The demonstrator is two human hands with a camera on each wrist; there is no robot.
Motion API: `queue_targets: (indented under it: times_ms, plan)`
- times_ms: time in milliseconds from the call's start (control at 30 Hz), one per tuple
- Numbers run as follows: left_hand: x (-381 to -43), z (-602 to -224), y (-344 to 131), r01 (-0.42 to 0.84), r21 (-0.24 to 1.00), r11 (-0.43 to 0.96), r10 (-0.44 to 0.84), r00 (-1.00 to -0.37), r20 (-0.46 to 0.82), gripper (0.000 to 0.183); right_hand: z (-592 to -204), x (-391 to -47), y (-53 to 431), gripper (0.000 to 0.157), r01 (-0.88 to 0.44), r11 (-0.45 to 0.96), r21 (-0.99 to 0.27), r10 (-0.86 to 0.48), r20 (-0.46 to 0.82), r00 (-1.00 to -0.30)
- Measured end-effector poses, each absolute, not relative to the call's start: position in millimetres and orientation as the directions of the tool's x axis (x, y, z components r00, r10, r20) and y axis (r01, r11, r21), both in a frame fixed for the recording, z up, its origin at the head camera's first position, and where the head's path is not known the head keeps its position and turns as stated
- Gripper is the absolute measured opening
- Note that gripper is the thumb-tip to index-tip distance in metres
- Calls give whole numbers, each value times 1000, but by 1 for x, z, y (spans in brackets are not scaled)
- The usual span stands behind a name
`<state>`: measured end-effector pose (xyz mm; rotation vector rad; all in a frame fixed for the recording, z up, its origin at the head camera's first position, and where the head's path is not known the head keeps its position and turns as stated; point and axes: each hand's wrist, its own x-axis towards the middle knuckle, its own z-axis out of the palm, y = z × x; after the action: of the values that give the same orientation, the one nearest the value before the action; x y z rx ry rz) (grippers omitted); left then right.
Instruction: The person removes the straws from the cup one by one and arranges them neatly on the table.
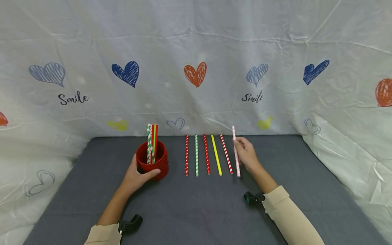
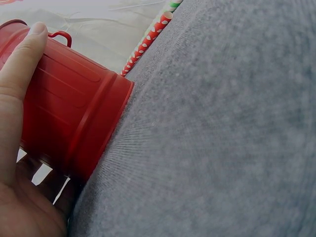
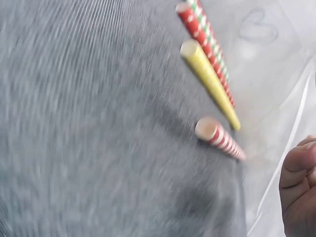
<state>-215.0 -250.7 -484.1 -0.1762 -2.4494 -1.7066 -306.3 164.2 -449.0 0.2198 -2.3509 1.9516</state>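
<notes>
My left hand grips a small red bucket standing on the table, thumb across its near side and fingers round the far left. The left wrist view shows the bucket with ribbed walls and a small side handle. Several paper straws in green, red and yellow lean inside it. At the right end of the row, my right hand pinches a pale pink patterned straw between thumb and fingers. Only part of that hand shows in the right wrist view, where the pink straw is out of sight.
Left of the pink straw lie a red-and-white striped straw, a yellow one, a red dotted one, a green striped one and another red dotted one. A white printed cloth hangs behind the grey table.
</notes>
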Motion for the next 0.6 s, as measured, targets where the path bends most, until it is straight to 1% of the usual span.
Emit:
queue_targets:
  times_ms: [133,367,600]
  plan:
    - [-215,-485,-251,183,922,342,10,-981,191,98,-455,-311,169,36,-122,240,-963,-69,109,-992]
    - [-215,-486,-250,188,922,338,8,-980,197,98,-468,-324,177,33,-110,377,-920,-96,79,-992]
    - [-216,-485,-250,183,926,330,11,-982,190,98,-471,-339,185,33,-58,529,-846,-136,-16,-991]
